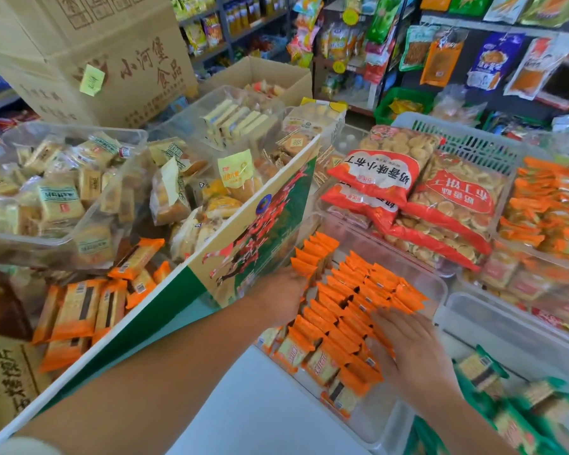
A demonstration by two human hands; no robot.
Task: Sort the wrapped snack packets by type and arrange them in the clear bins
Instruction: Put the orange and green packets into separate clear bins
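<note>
The big green-and-red printed cardboard box (253,231) stands open on your left. The loose orange-wrapped snack packets (79,310) inside it lie flat in a heap, low and well to the left of both hands.

Straight ahead, just right of the box wall, is the clear plastic bin (439,290). It already holds the same orange type, the filed orange packets (352,290), standing on edge in overlapping rows that slant from the near left toward the far right.

Your two hands bracket those rows. Your left hand (281,298) is at the bin's left edge, against the end of an upright orange stack (309,257). Its fingers are hidden behind the wrappers, so you cannot tell whether it grips the stack or only props it. Your right hand (411,353) lies flat on the near-right rows with its fingers spread and straight, holding nothing. It is blurred.

The unsorted supply lies on the left, so your left hand is probably the nearer one for the next pickup, while your right hand steadies the rows. Bare bin floor shows at the near end.
</note>
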